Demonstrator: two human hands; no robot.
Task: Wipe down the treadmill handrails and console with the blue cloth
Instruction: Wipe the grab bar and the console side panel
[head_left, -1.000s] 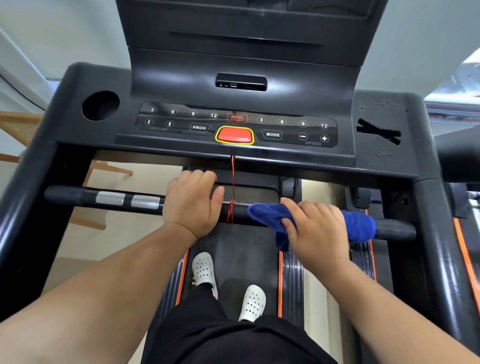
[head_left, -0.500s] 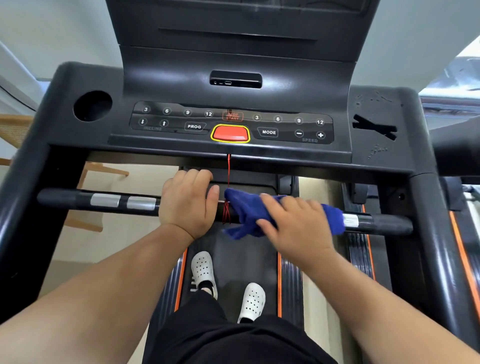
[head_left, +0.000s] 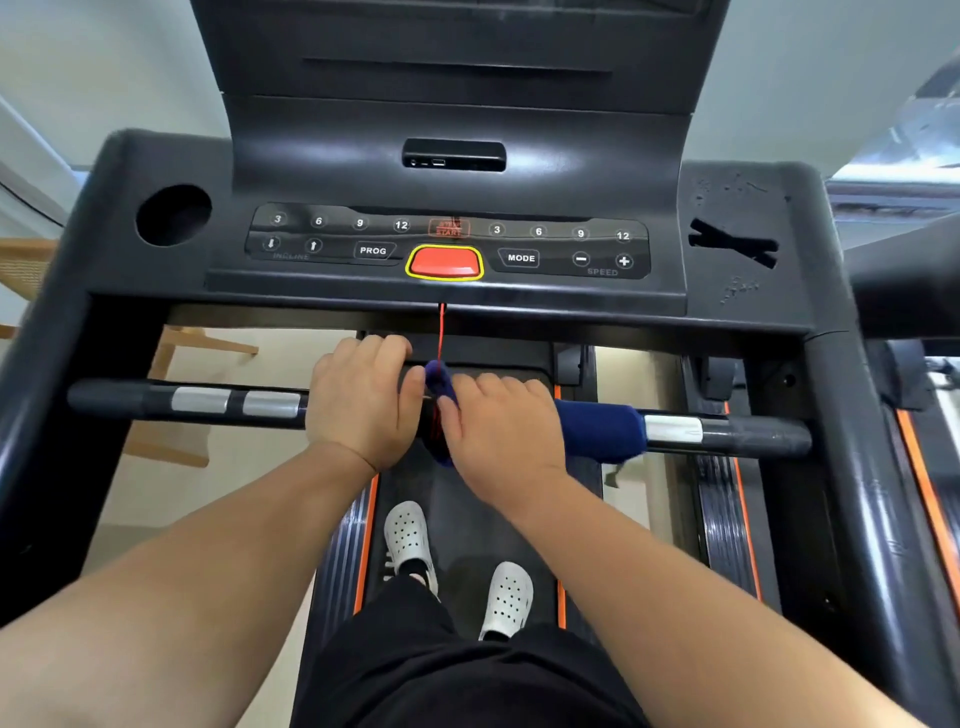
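Observation:
A black horizontal handrail (head_left: 753, 434) crosses in front of me below the treadmill console (head_left: 447, 244). My left hand (head_left: 363, 400) grips the bar just left of centre. My right hand (head_left: 501, 431) presses the blue cloth (head_left: 597, 431) around the bar right beside it. The cloth wraps the bar under and to the right of my palm, and a fold pokes up between my two hands. A red safety cord (head_left: 441, 332) hangs from the console down to the bar between them.
Silver sensor plates (head_left: 234, 402) sit on the bar's left part, another (head_left: 672, 428) on the right. Black side rails (head_left: 852, 467) run down both sides. A cup hole (head_left: 174, 214) is in the console's left. My white shoes (head_left: 410, 540) stand on the belt.
My right hand has slid the blue cloth leftward along the bar, from the right part to right beside my left hand. The left hand has kept its grip.

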